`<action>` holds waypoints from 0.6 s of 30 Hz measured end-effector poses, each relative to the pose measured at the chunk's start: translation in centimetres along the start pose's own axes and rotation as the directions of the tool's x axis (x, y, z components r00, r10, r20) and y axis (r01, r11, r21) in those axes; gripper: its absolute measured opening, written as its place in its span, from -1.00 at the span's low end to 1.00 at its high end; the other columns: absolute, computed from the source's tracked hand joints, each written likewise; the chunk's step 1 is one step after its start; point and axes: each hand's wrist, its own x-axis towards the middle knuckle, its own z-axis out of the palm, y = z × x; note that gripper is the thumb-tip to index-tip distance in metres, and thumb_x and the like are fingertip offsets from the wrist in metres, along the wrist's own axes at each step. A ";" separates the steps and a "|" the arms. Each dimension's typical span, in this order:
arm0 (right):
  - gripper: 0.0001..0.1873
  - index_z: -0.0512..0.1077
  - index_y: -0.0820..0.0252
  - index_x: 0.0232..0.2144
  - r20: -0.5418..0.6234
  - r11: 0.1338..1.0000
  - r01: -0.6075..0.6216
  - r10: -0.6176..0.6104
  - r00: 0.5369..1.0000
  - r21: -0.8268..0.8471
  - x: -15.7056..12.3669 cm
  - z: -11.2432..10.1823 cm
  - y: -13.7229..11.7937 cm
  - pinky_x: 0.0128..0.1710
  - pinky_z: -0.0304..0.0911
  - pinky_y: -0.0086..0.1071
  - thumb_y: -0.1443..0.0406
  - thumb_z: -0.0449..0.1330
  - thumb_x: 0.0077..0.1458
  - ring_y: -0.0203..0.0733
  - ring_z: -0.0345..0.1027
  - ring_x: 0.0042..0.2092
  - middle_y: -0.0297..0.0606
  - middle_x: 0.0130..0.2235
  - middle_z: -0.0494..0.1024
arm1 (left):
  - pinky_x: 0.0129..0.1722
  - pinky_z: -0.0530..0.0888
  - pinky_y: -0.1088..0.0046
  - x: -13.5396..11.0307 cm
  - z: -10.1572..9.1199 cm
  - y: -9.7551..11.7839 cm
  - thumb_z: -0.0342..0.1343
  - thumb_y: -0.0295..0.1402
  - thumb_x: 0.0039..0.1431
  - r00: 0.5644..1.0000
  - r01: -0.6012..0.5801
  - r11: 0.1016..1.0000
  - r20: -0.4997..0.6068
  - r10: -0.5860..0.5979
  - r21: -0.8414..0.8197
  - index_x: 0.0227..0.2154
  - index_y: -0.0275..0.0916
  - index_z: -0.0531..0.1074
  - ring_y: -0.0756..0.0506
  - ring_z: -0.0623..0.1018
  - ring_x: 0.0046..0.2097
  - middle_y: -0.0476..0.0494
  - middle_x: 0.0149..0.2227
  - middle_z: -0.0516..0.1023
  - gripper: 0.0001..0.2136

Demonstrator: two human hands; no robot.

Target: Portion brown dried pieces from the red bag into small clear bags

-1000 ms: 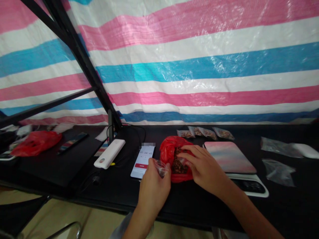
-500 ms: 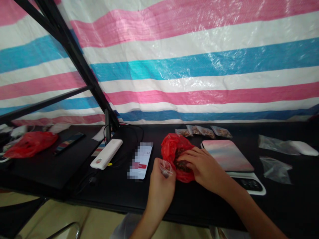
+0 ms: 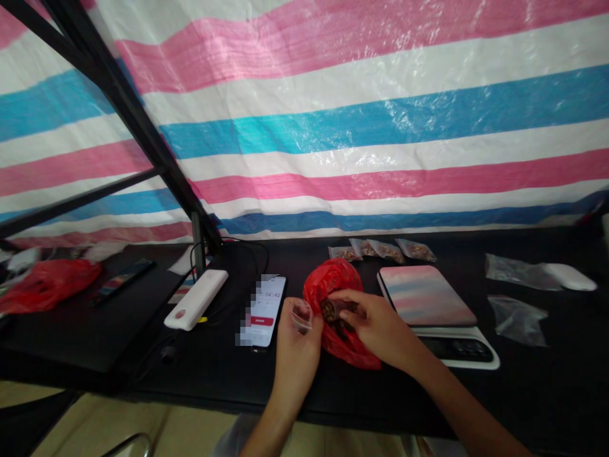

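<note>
My left hand (image 3: 297,349) is closed around a small clear zip bag (image 3: 301,315), its mouth facing up. Just right of it lies a red plastic bag (image 3: 345,352), open, with brown bits inside. My right hand (image 3: 380,327) reaches into that bag and grips a small see-through cup (image 3: 331,310) full of brown bits, tilted toward the zip bag. The cup's far end is hidden by my fingers. Right of this hand is a white kitchen scale (image 3: 488,355) with a pink-and-blue flat case (image 3: 428,295) on it.
Several filled small bags (image 3: 387,251) lie at the back of the black table (image 3: 214,374). Empty clear bags (image 3: 517,320) and a white rounded object (image 3: 573,277) are at right. A phone (image 3: 266,311) and a white power bank (image 3: 196,299) are at left, near cables and a metal post.
My right hand has come up a little in the red bag, and a cup full of brown bits now shows in its fingers. The left hand still holds the zip bag.
</note>
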 end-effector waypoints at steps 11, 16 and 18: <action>-0.65 0.56 0.15 -0.05 -0.052 0.958 -0.012 0.028 0.998 0.285 0.6 0.0 1.1 0.11 0.40 -0.10 0.34 0.18 0.10 -0.08 0.58 -0.02 -0.16 -0.05 0.69 | -0.38 0.30 0.53 0.3 -0.4 0.1 0.28 -0.31 0.01 0.981 0.184 0.939 0.108 -0.159 -0.290 -0.45 -0.18 0.27 0.04 0.30 -0.43 0.12 -0.48 0.28 -0.76; -0.66 0.58 0.09 -0.06 -0.114 0.947 0.059 -0.024 0.993 0.317 0.8 -0.8 0.4 0.08 0.43 -0.12 0.24 0.23 0.10 -0.06 0.58 -0.01 -0.19 -0.02 0.68 | -0.38 0.32 0.50 0.5 -0.4 0.1 0.23 -0.30 0.09 1.000 -0.026 0.999 0.008 0.026 -0.031 -0.45 -0.18 0.31 0.00 0.35 -0.43 0.08 -0.48 0.32 -0.82; -0.65 0.57 0.08 -0.04 -0.154 0.956 0.088 -0.046 0.987 0.278 0.7 -1.1 -0.3 0.04 0.45 -0.15 0.20 0.23 0.12 -0.06 0.57 -0.02 -0.20 -0.03 0.68 | -0.39 0.32 0.50 0.5 -0.3 0.1 0.20 -0.29 0.14 0.995 -0.097 0.994 0.019 0.096 0.058 -0.43 -0.17 0.33 -0.01 0.38 -0.43 0.06 -0.47 0.35 -0.84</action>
